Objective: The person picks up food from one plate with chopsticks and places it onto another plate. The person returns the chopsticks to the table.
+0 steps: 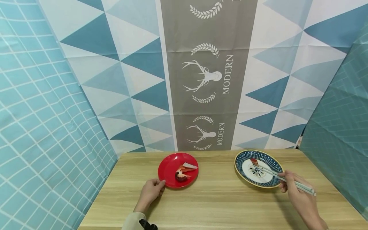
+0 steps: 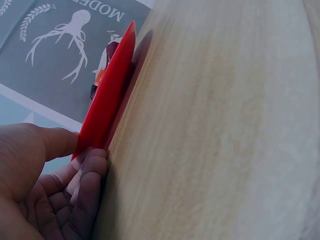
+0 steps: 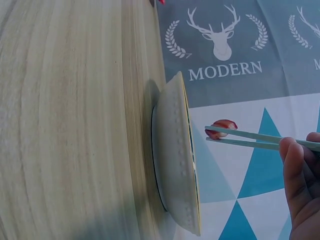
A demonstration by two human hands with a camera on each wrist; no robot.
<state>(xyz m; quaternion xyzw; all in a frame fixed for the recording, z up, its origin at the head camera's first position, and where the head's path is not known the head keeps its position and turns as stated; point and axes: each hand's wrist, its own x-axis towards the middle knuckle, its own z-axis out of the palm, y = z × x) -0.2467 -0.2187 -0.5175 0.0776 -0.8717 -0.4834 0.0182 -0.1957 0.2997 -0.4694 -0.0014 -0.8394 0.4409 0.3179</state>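
Observation:
My left hand (image 1: 150, 192) pinches the near left rim of a red plate (image 1: 165, 169), thumb on top and fingers below in the left wrist view. On that plate lie a whitish slice (image 1: 189, 165) and a reddish-brown food piece (image 1: 181, 176) with orange bits. At the right, my right hand (image 1: 300, 193) grips a pair of pale green chopsticks (image 1: 299, 184). Their tips clasp a small red and white food piece (image 3: 223, 127). It hangs above a blue-and-white patterned plate (image 1: 244, 169), apart from its surface in the right wrist view.
Both plates stand near the back edge of a wooden table (image 1: 212, 204). A printed cloth (image 1: 207, 105) with deer heads hangs behind it. A blue checked curtain (image 1: 43, 127) borders the left side, and a teal one (image 1: 342, 127) the right.

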